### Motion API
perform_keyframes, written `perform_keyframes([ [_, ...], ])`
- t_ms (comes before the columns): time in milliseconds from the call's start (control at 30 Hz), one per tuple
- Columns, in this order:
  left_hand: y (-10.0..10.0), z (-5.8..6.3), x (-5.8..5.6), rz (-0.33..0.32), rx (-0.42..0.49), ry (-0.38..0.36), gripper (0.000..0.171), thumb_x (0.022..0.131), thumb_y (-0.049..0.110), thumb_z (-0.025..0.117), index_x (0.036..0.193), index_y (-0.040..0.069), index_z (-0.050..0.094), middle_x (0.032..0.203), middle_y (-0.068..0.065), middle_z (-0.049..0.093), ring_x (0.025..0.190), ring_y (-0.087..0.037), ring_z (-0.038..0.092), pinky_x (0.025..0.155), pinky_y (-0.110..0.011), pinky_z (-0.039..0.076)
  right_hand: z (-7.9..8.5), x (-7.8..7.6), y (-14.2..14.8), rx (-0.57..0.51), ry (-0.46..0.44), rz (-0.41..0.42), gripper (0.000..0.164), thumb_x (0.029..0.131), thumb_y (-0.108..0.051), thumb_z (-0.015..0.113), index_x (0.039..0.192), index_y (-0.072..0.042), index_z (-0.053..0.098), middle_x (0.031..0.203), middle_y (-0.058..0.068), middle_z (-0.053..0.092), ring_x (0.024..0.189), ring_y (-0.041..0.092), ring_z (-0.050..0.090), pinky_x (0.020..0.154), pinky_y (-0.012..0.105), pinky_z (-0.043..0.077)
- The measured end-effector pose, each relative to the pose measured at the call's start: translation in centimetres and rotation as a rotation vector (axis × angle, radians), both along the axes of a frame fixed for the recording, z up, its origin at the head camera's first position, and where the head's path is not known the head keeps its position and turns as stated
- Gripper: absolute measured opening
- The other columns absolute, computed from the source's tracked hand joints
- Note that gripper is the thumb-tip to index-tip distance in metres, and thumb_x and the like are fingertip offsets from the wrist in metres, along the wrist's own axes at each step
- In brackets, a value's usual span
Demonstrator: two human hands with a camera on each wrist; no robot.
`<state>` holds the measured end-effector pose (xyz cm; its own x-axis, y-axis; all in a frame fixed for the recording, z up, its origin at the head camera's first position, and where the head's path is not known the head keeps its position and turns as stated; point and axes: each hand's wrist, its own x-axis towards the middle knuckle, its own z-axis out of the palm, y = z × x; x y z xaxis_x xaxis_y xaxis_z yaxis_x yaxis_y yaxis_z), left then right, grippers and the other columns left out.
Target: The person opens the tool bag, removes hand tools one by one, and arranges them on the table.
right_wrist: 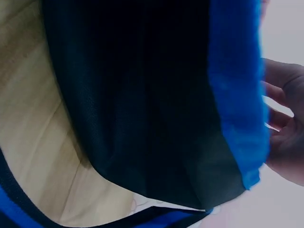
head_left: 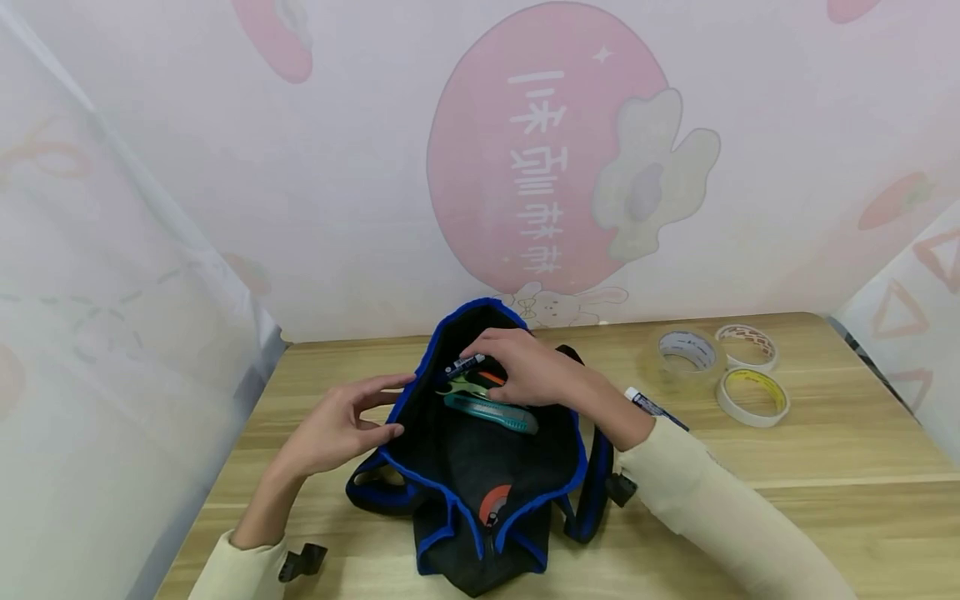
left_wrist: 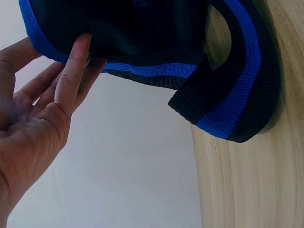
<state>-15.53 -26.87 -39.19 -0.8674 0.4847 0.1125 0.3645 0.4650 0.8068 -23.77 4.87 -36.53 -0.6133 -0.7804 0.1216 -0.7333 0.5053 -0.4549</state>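
Observation:
A black bag [head_left: 480,462] with blue trim stands wide open in front of me. My left hand [head_left: 333,425] holds its left rim between thumb and fingers; in the left wrist view this hand [left_wrist: 47,99] spans the blue edge. Over the opening, my right hand [head_left: 528,367] has its fingers near a dark marker [head_left: 465,365] and its thumb beside green scissors [head_left: 467,386], with a gap between them. Under the thumb lies a teal utility knife [head_left: 491,413]. Something orange shows between the fingers. The rim hides my right fingertips in the right wrist view.
Three tape rolls stand at the back right: a clear one [head_left: 686,354], a white one [head_left: 750,346] and a yellow-lined one [head_left: 753,398]. Another marker [head_left: 657,408] lies beyond my right sleeve. The bag's straps [head_left: 596,492] spread at both sides on the wooden table [head_left: 847,500].

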Motion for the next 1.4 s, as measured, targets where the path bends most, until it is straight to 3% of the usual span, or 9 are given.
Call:
perform_keyframes([
  [233, -0.1, 0.0, -0.1, -0.004, 0.006, -0.002, 0.067, 0.096, -0.001, 0.078, 0.158, 0.009, 0.054, 0.163, -0.022, 0.050, 0.140, -0.049, 0.058, 0.087, -0.026, 0.064, -0.7, -1.4, -1.7, 0.053, -0.032, -0.001, 0.055, 0.096, -0.014, 0.082, 0.148, -0.010, 0.064, 0.151, 0.010, 0.062, 0.139, 0.031, 0.059, 0.112, 0.046, 0.054],
  [567, -0.1, 0.0, -0.1, -0.011, 0.018, -0.003, 0.067, 0.095, -0.003, 0.078, 0.157, 0.008, 0.054, 0.163, -0.022, 0.051, 0.140, -0.048, 0.058, 0.086, -0.027, 0.065, -3.2, -3.3, -3.3, 0.032, -0.067, 0.007, 0.052, 0.095, -0.014, 0.083, 0.145, -0.009, 0.066, 0.148, 0.010, 0.064, 0.138, 0.032, 0.060, 0.114, 0.047, 0.052],
  [900, -0.1, 0.0, -0.1, -0.013, 0.001, 0.009, 0.066, 0.095, -0.004, 0.077, 0.156, 0.007, 0.055, 0.163, -0.023, 0.051, 0.139, -0.049, 0.059, 0.086, -0.026, 0.065, -5.2, -3.9, -4.0, 0.017, -0.114, -0.010, 0.057, 0.094, -0.016, 0.085, 0.146, -0.011, 0.065, 0.148, 0.009, 0.063, 0.140, 0.030, 0.058, 0.116, 0.046, 0.051],
  [1233, -0.1, -0.1, 0.0, -0.015, 0.003, 0.000, 0.067, 0.095, -0.003, 0.077, 0.157, 0.008, 0.054, 0.163, -0.022, 0.051, 0.140, -0.048, 0.059, 0.086, -0.026, 0.065, -5.8, -4.1, -4.7, 0.058, -0.133, -0.029, 0.059, 0.095, -0.020, 0.084, 0.150, -0.014, 0.062, 0.155, 0.009, 0.058, 0.149, 0.033, 0.051, 0.126, 0.050, 0.041],
  [1400, -0.1, -0.1, 0.0, -0.013, 0.004, -0.001, 0.068, 0.095, -0.004, 0.077, 0.157, 0.009, 0.054, 0.163, -0.022, 0.050, 0.140, -0.050, 0.058, 0.086, -0.027, 0.065, -6.0, -4.2, -5.1, 0.072, -0.127, -0.042, 0.059, 0.095, -0.020, 0.084, 0.149, -0.013, 0.062, 0.155, 0.009, 0.057, 0.149, 0.032, 0.050, 0.123, 0.048, 0.044],
])
